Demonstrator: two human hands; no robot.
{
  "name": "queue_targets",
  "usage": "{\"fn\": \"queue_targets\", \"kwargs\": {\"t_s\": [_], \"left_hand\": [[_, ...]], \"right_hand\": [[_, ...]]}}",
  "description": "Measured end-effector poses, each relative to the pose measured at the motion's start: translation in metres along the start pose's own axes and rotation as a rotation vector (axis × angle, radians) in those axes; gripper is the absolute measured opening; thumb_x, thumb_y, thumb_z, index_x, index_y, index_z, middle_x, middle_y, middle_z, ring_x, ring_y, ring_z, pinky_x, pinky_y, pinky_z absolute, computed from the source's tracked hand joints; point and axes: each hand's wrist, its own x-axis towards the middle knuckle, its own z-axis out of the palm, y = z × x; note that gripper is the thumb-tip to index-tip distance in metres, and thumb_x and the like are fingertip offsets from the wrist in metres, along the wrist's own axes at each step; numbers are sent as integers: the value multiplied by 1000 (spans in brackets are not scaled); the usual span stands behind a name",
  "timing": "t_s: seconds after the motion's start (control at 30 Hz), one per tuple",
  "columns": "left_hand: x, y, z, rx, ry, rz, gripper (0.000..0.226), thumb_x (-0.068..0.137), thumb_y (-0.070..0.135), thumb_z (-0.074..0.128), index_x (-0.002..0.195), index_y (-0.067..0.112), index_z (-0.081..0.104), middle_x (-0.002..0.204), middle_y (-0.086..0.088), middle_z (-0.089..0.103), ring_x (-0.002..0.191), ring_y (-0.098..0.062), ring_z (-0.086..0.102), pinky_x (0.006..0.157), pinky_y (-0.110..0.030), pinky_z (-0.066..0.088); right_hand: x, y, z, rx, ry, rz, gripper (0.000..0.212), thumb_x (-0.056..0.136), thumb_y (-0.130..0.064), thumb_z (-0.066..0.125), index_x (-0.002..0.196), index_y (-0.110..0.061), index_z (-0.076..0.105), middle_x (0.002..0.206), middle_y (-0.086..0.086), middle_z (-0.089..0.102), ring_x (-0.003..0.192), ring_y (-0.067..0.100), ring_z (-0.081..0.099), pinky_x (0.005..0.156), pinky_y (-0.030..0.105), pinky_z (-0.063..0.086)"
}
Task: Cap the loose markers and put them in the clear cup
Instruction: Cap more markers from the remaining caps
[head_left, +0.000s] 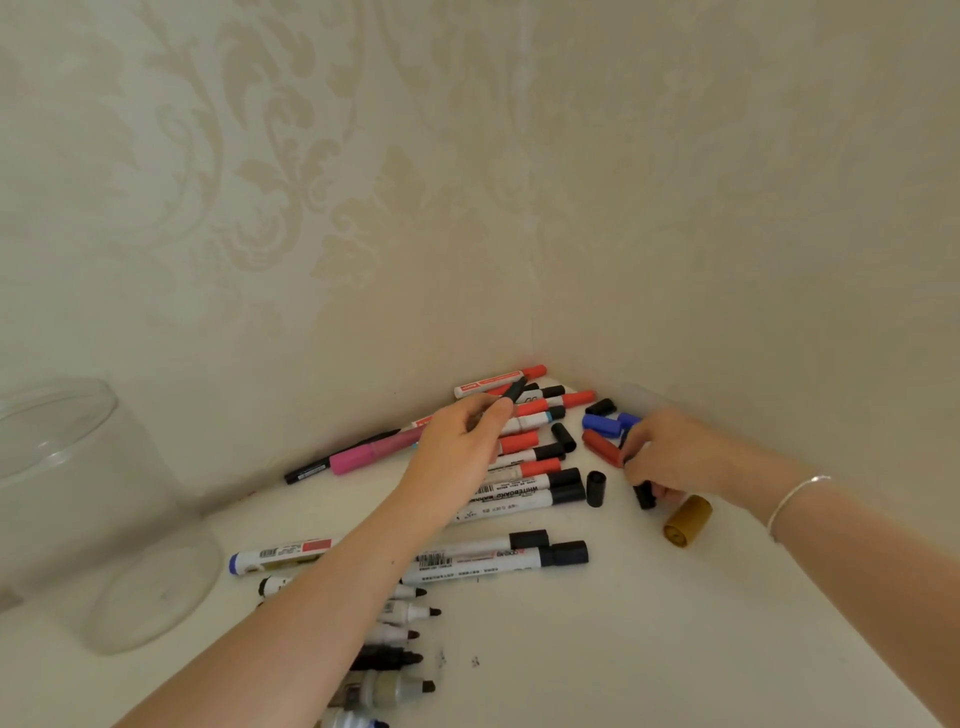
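Note:
My left hand (462, 447) hovers over a pile of capped markers (524, 483) in the table's corner and pinches a black marker (515, 388) by its upper end. My right hand (670, 457) lies among loose caps, fingers curled round a black cap (644, 494). Blue caps (602, 423), a red cap (600, 447), black caps (596, 487) and a gold cap (687, 520) lie around it. Several uncapped markers (405, 613) lie near the front, partly under my left forearm. The clear cup (78, 509) stands at the left, with no marker visible in it.
The white table (623, 639) sits in a corner between two wallpapered walls. A pink marker (363, 454) and a thin black pen (311, 470) lie along the left wall. Two long capped whiteboard markers (493, 558) lie mid-table.

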Motion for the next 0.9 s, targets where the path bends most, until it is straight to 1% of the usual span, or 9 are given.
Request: {"fn": "queue_targets", "kwargs": {"t_s": [0.07, 0.13, 0.17, 0.23, 0.33, 0.4, 0.57, 0.73, 0.9], "left_hand": [[3, -1, 2, 28, -5, 4, 24, 99, 34, 42, 104, 27, 64, 50, 10, 42, 40, -1, 35, 45, -16, 30], [6, -2, 1, 39, -4, 8, 23, 100, 34, 42, 101, 28, 64, 52, 8, 44, 40, 0, 36, 44, -16, 30], [8, -3, 0, 39, -1, 8, 23, 100, 33, 42, 101, 27, 64, 52, 8, 44, 39, 0, 37, 43, -14, 29], [12, -3, -2, 35, 3, 0, 25, 100, 32, 41, 106, 25, 64, 52, 8, 45, 36, 1, 39, 41, -11, 28], [17, -6, -6, 54, 6, -14, 26, 101, 32, 40, 111, 23, 62, 56, 4, 47, 35, 1, 36, 39, -10, 27], [20, -8, -8, 56, 0, -17, 24, 101, 31, 39, 110, 24, 61, 55, 4, 46, 35, 1, 34, 38, -10, 27], [26, -12, -13, 51, 4, 10, 24, 101, 30, 39, 95, 27, 61, 54, 5, 45, 40, -2, 34, 42, -14, 30], [35, -16, -17, 60, 19, 0, 25, 101, 30, 40, 95, 24, 63, 53, 7, 46, 37, 0, 36, 42, -13, 28], [42, -20, -18, 34, 2, -12, 25, 101, 31, 40, 99, 25, 64, 50, 9, 46, 41, -1, 35, 45, -18, 29]], "right_hand": [[6, 3, -3, -38, 85, 13, 23, 88, -8, 54, 111, -7, 57, 74, 8, 57, 63, 18, 56, 64, 28, 53], [11, 6, -8, -154, 209, -8, 24, 89, -11, 53, 112, -6, 55, 78, 8, 55, 66, 21, 54, 59, 26, 49], [12, 7, -10, -218, 271, -22, 24, 90, -11, 52, 113, -6, 55, 84, 8, 54, 71, 22, 53, 56, 25, 44], [17, 6, -13, -265, 345, -44, 25, 90, -9, 52, 115, -5, 56, 100, 12, 57, 80, 25, 55, 63, 27, 46], [26, 4, -16, -210, 336, -70, 30, 89, -3, 52, 118, -8, 58, 116, 15, 59, 98, 27, 60, 83, 33, 51], [32, 3, -14, -239, 289, -129, 33, 89, -2, 51, 118, -13, 61, 119, 11, 60, 98, 22, 58, 79, 27, 48], [39, 0, -10, -377, 154, -203, 33, 91, -5, 51, 117, -19, 64, 120, 6, 59, 82, 14, 49, 53, 13, 34], [47, -8, -15, -337, 199, -212, 30, 90, -6, 50, 112, -17, 67, 113, 7, 63, 93, 20, 59, 74, 23, 48], [60, -22, -12, -282, 294, -331, 38, 87, 0, 52, 120, -16, 62, 102, 5, 60, 91, 19, 58, 76, 24, 48]]}}
